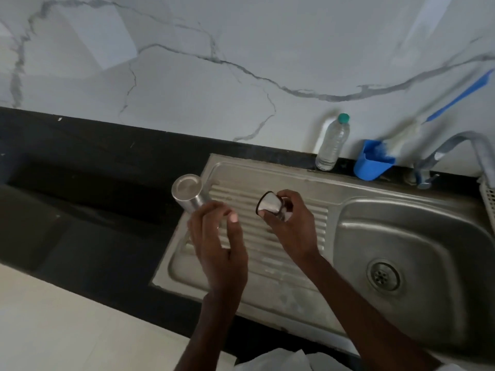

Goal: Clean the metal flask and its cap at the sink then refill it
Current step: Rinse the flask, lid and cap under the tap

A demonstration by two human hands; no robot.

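Observation:
My left hand [218,236] grips the metal flask [190,194] over the left end of the steel drainboard [267,277]. The flask is tilted, with its flat round base pointing up and to the left; its mouth is hidden behind my fingers. My right hand [290,226] holds the flask's cap [270,204], a small piece with a dark rim and a pale inside, just right of the flask and above the ribbed drainboard. The sink basin [442,236] with its drain [383,277] lies to the right.
A tap [452,145] curves over the basin at the back right. Beside it stand a blue holder [372,162] with a blue-handled brush [455,100] and a clear plastic bottle [332,143] with a green cap. A black counter [93,183] extends left; a white basket [488,194] sits at the right edge.

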